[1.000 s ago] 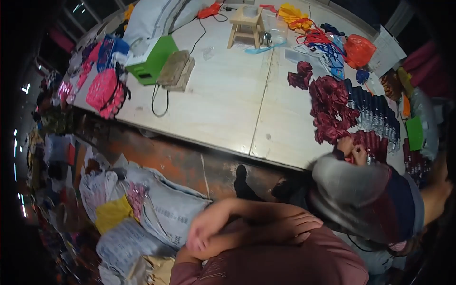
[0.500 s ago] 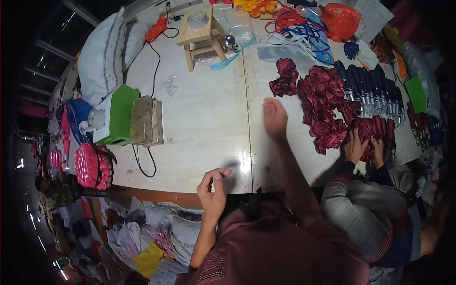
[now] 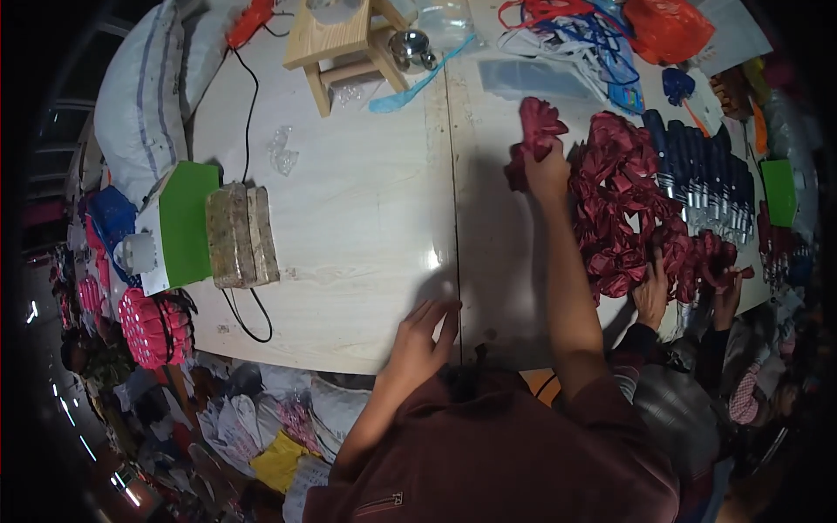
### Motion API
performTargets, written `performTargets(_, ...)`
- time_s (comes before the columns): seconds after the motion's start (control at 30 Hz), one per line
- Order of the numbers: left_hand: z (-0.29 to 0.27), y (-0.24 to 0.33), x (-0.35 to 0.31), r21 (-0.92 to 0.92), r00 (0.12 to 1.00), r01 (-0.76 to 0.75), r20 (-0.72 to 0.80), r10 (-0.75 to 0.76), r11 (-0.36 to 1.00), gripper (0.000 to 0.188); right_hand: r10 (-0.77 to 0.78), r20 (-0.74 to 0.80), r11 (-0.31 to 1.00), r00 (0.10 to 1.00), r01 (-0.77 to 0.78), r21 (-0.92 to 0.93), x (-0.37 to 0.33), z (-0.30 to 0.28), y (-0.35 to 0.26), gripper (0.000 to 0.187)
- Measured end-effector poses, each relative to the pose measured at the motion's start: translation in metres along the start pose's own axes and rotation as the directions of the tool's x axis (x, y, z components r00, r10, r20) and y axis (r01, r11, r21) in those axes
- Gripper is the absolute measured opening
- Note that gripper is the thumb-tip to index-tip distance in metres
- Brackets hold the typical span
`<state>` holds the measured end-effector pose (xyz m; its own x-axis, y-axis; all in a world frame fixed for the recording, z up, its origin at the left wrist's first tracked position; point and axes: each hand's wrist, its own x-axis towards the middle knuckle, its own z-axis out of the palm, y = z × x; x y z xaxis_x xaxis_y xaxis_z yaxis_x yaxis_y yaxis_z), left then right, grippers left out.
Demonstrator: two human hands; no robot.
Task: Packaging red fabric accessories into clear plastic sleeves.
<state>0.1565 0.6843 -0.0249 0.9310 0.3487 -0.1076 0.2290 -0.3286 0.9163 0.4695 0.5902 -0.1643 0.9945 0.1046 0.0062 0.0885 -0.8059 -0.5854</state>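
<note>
My right hand (image 3: 549, 173) reaches over the table and grips the lower side of a bunched dark red fabric bundle (image 3: 538, 122). Its fingers are partly hidden in the folds. Just to the right lies a big pile of similar dark red bundles (image 3: 610, 166). Close to the table's front edge, my left hand (image 3: 423, 338) hovers with nothing in it, fingers stretched and thumb apart. Navy folded umbrellas (image 3: 697, 166) with silver shafts lie in a row beyond the pile. At the pile's near end, a co-worker's hands (image 3: 649, 296) handle more dark red fabric.
On the left stand a green and white machine (image 3: 190, 227), taped brown blocks (image 3: 231, 240) and a white sack (image 3: 139, 105). A wooden stool (image 3: 331, 39) and a steel bowl-like object (image 3: 410, 48) are at the back. Tangled straps (image 3: 567, 39) lie at the back right.
My right hand has moved onto the separate dark red bundle and taken hold of it. My left hand's fingers have straightened. The view has shifted, and the co-worker's right hand has moved rightward.
</note>
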Motion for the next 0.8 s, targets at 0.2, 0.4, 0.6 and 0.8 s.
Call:
performTargets(0.2,-0.003,0.002,0.056,0.046,0.981,-0.102,-0.161,0.108,0.994,0.028,-0.240,0.625,0.151,0.743,-0.608,0.780,-0.033,-0.044,-0.030,0.028)
performTargets(0.4,-0.026,0.062,0.088,-0.163,0.964,-0.102,-0.259,0.057,0.981,0.031,-0.435,0.571,0.035,0.696,-0.621,0.783,-0.106,-0.092,-0.083,0.030)
performTargets(0.6,-0.015,0.071,0.040,-0.137,0.811,-0.374,-0.528,0.252,0.917,0.032,-0.558,0.479,-0.187,0.678,-0.665,0.723,-0.155,-0.106,-0.111,0.034)
performTargets(0.8,-0.028,0.091,-0.004,0.024,0.762,-0.433,-0.525,0.380,0.901,0.028,-0.566,0.494,0.035,0.660,-0.579,0.814,-0.189,-0.119,-0.125,0.033)
